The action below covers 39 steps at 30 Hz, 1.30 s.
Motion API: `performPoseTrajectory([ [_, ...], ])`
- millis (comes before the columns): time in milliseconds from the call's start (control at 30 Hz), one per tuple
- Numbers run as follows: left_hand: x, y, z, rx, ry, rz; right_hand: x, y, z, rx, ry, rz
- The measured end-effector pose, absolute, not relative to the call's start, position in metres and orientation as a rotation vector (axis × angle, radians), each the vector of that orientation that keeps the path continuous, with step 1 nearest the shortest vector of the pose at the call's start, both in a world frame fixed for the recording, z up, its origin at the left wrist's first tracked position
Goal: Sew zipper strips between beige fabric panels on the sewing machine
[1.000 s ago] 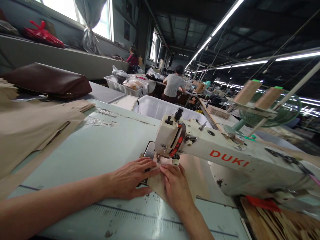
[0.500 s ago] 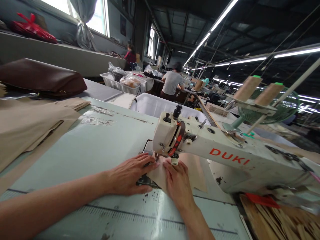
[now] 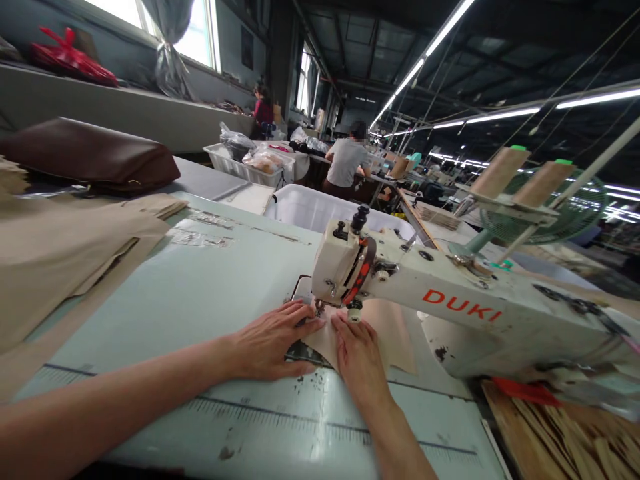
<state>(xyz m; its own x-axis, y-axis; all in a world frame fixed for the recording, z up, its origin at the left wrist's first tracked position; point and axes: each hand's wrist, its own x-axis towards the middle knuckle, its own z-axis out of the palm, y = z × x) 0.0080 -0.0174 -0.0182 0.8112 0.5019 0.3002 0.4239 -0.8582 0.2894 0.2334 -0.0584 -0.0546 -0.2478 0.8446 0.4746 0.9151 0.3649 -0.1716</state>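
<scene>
A beige piece of fabric or leather (image 3: 395, 333) lies under the head of a white sewing machine (image 3: 450, 297), passing beneath its presser foot (image 3: 319, 308). My left hand (image 3: 275, 340) rests flat, fingers stretched out, its fingertips on the piece's left edge close to the foot. On the other side, my right hand (image 3: 359, 350) lies on top of the piece, palm down, fingers extended towards the needle area. Neither hand grasps anything. The needle point is too small to make out, and the machine head hides part of the piece.
Beige panels (image 3: 75, 247) are stacked at the left, with a brown leather bag (image 3: 95, 157) behind. A white bin (image 3: 295, 205) stands beyond the pale green table (image 3: 200, 293). Thread cones (image 3: 500, 172) rise at the right, above a wooden board with strips (image 3: 565, 433). A co-worker (image 3: 345, 163) sits farther back.
The whole view has shifted slightly, so the machine and hands appear a little to the right. Both hands keep nearly the same place on the beige piece.
</scene>
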Motion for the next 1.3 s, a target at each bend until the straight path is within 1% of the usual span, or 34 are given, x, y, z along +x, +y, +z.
performPoseTrajectory([
  [367,0.008,-0.015,-0.021,2.812,0.697,0.565,0.231,-0.060,-0.050,-1.605,-2.219,-0.210],
  [633,0.002,-0.010,-0.017,2.813,0.648,0.524,0.254,-0.044,-0.020,-1.691,-2.348,-0.278],
  [867,-0.005,-0.015,-0.005,2.759,0.686,0.613,0.230,-0.083,-0.004,-1.870,-2.288,-0.388],
  [967,-0.003,-0.017,-0.009,2.766,0.647,0.629,0.221,-0.084,-0.012,-1.783,-2.280,-0.360],
  [1133,-0.001,-0.016,-0.011,2.781,0.612,0.576,0.228,-0.065,-0.037,-1.479,-2.363,-0.139],
  [1300,0.002,-0.017,-0.007,2.786,0.652,0.458,0.251,-0.050,-0.028,-1.323,-2.570,-0.075],
])
